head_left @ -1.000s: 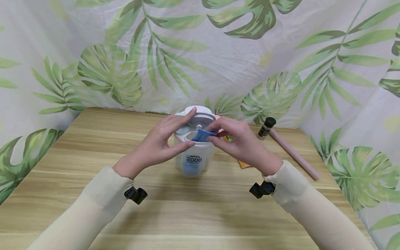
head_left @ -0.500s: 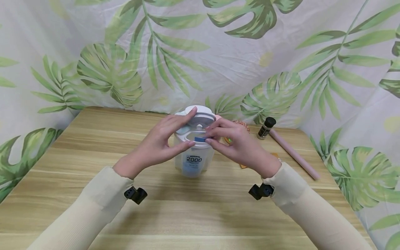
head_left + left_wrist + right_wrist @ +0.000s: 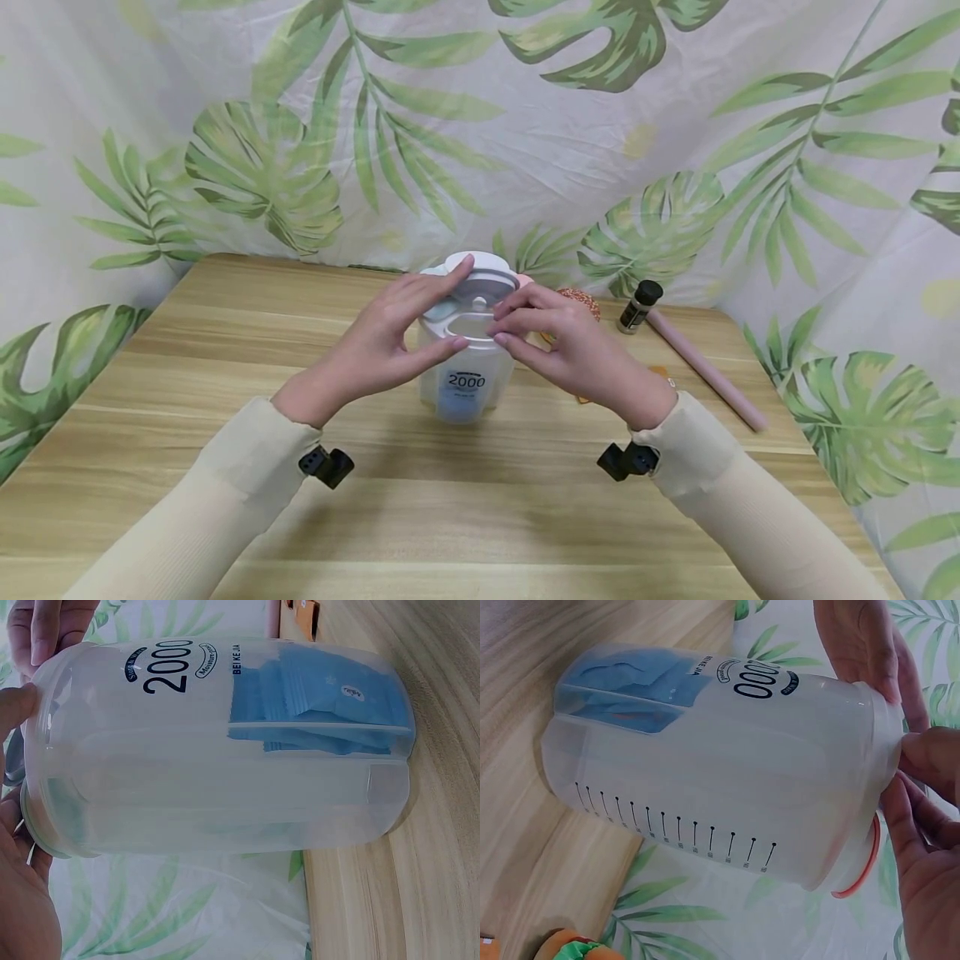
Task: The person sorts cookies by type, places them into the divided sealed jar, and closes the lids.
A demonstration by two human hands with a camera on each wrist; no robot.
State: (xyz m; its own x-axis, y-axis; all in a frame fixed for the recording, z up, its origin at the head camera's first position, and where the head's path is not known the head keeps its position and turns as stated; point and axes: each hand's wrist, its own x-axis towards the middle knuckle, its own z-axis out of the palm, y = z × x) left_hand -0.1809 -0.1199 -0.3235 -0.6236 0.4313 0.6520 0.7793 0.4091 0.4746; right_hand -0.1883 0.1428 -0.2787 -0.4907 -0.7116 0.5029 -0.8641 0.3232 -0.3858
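Note:
A translucent storage container (image 3: 480, 362) marked 2000 stands upright on the table, with one white lid flap (image 3: 480, 265) raised. My left hand (image 3: 390, 333) grips its top, thumb on the front rim and index finger against the raised flap. Over the right side of the opening is my right hand (image 3: 566, 337), its fingertips bent at the rim and no packet visible between them. Several blue packets (image 3: 337, 697) lie at the bottom of the front compartment. The other compartments show no blue packets in the wrist views.
Behind my right hand sits a speckled reddish round thing (image 3: 581, 302). Farther right are a black-capped bottle (image 3: 639, 307) and a pink rod (image 3: 708, 371). In the right wrist view, a toy burger (image 3: 574, 946) lies near the table edge. A leaf-print cloth (image 3: 420, 125) hangs behind.
The blue packet pinched by my right hand has gone down through the opening into the container and left its fingers. My left hand has stayed in place on the container's top.

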